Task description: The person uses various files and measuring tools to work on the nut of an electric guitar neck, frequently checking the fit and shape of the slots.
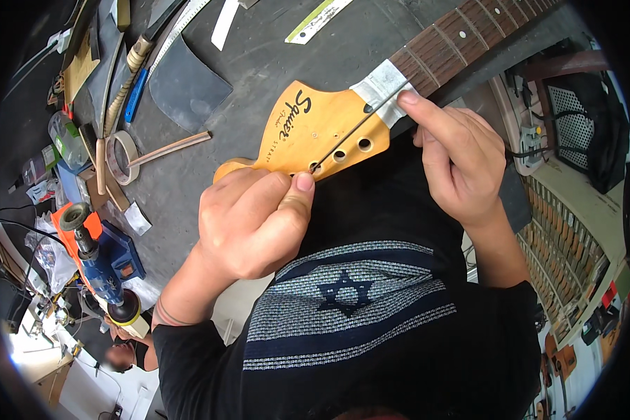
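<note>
A light-wood guitar headstock [294, 129] with dark lettering and several round tuner holes lies across my front. Pale tape [385, 87] covers the nut end of its dark fretted neck [455, 42]. A thin dark rod [360, 127] runs slantwise over the headstock from the tuner holes to the tape; what kind of tool it is, I cannot make out. My left hand [255, 217] pinches its lower end between thumb and finger, against the headstock's edge. My right hand [462, 150] has its index finger stretched to the rod's far end at the tape, the other fingers loosely curled.
On the dark bench [252, 63] lie a wooden strip [169, 148], a tape roll [122, 157], a grey sheet [185, 84] and a blue-handled tool [136, 96]. A blue power tool [101, 269] stands at left. Drawers [556, 259] are at right; another person [122, 353] is lower left.
</note>
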Tool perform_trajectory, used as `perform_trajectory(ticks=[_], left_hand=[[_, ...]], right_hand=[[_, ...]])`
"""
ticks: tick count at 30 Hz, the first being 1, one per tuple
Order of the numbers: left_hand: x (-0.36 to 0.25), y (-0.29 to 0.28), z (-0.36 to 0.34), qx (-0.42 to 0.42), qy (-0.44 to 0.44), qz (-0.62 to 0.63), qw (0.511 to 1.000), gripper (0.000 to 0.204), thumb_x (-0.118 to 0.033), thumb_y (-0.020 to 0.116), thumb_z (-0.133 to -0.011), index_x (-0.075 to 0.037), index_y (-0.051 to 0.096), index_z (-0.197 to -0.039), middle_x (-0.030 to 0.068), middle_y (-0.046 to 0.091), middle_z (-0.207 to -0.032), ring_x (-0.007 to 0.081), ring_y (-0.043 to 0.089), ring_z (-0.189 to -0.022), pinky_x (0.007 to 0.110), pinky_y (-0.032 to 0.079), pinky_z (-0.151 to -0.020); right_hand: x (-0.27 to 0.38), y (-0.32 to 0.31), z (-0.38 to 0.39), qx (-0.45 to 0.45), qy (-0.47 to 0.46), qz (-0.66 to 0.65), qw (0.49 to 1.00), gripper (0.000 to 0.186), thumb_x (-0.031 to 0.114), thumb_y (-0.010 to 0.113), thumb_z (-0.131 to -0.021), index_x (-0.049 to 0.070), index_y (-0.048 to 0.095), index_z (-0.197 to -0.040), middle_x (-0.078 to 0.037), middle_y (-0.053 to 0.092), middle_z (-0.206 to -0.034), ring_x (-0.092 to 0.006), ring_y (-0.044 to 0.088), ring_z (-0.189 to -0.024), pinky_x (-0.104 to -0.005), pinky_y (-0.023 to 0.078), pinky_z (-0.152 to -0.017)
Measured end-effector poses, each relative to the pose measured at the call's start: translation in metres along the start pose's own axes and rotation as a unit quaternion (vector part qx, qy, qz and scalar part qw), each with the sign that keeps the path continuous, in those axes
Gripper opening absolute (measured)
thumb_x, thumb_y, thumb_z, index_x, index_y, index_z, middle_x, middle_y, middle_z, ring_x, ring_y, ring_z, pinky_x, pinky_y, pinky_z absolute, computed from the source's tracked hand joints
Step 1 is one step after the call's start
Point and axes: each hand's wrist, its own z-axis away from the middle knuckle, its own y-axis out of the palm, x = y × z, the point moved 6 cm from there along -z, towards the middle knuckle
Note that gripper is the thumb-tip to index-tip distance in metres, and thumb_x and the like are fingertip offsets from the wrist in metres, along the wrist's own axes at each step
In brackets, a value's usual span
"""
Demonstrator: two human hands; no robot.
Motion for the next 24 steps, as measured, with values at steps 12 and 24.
perform_trajectory(ticks=[12, 24], left_hand=[[0.001, 0.001, 0.001, 0.014, -0.003, -0.008, 1.000, 0.028, 0.006, 0.085, -0.091, -0.005, 0.062, -0.081, 0.0046, 0.056, -0.068, 0.0207, 0.057, -0.051, 0.037, 0.045, -0.045], [-0.002, 0.001, -0.007, 0.028, 0.005, -0.031, 0.999, 0.025, 0.004, 0.085, -0.091, -0.005, 0.064, -0.083, 0.0032, 0.055, -0.068, 0.0192, 0.057, -0.052, 0.036, 0.044, -0.046]], right_hand=[[0.000, 0.000, 0.002, 0.001, 0.001, 0.007, 1.000, 0.048, -0.019, 0.064, -0.094, -0.003, 0.077, -0.138, -0.010, 0.076, -0.087, -0.0211, 0.071, -0.071, -0.0345, 0.055, -0.070], [-0.004, 0.002, 0.007, -0.051, -0.014, 0.001, 0.999, 0.065, -0.015, 0.072, -0.079, 0.006, 0.080, -0.139, -0.005, 0.067, -0.081, -0.0217, 0.057, -0.062, -0.0365, 0.046, -0.060]])
